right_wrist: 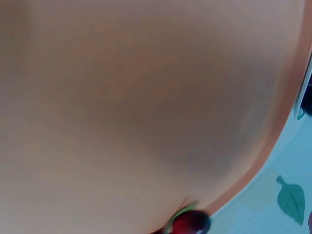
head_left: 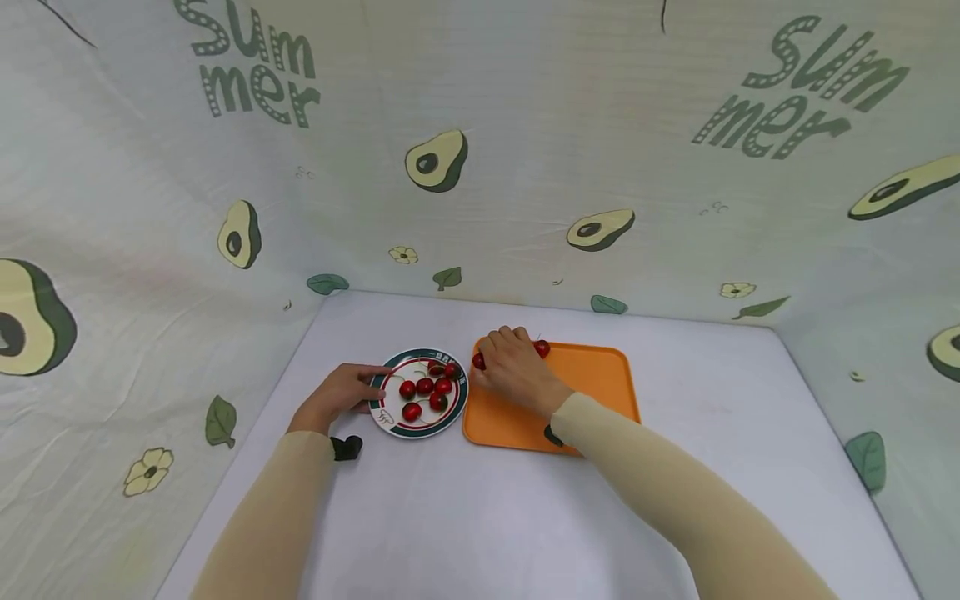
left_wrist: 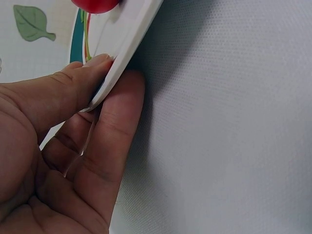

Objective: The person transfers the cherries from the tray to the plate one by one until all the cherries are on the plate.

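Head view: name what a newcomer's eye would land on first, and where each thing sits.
The bright orange tray stands out at the table's middle, with the right hand curled over red cherries at its far left corner. Just left of it sits a round plate holding more cherries, its left rim pinched by the left hand. Behind hangs an avocado-print backdrop reading "Summer".

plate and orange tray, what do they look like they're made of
The plate looks like glazed ceramic, or possibly melamine: a smooth white face with printed green and red rings and a thin, hard rim, which the left hand pinches. The orange tray looks like moulded plastic: one even colour, matte sheen, rounded corners and a low raised lip.
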The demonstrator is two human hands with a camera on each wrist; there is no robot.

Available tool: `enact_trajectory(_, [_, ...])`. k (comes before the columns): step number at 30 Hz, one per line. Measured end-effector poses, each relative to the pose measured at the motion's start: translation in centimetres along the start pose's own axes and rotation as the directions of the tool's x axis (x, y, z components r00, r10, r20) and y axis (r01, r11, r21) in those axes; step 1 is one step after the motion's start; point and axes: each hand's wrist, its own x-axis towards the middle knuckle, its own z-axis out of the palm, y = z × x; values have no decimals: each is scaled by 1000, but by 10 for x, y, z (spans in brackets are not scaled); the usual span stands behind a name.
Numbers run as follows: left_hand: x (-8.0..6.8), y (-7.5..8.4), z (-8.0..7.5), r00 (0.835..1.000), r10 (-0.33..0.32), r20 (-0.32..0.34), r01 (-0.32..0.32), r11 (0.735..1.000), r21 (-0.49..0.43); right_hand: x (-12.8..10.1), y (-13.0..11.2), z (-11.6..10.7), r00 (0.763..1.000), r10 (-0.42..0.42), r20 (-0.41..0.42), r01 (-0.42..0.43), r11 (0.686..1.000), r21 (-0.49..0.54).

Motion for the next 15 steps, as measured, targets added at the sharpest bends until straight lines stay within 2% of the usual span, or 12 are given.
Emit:
enact_trajectory(6, [-2,2,1,1000,16,7,-16,1000,-3,26,-19,3,1000,-9,26,9,1000,6])
enact_trajectory(15, [-4,4,-1,1000,4,-5,-4,1000,0,61,-46,8,996,-18,88,13,999,47])
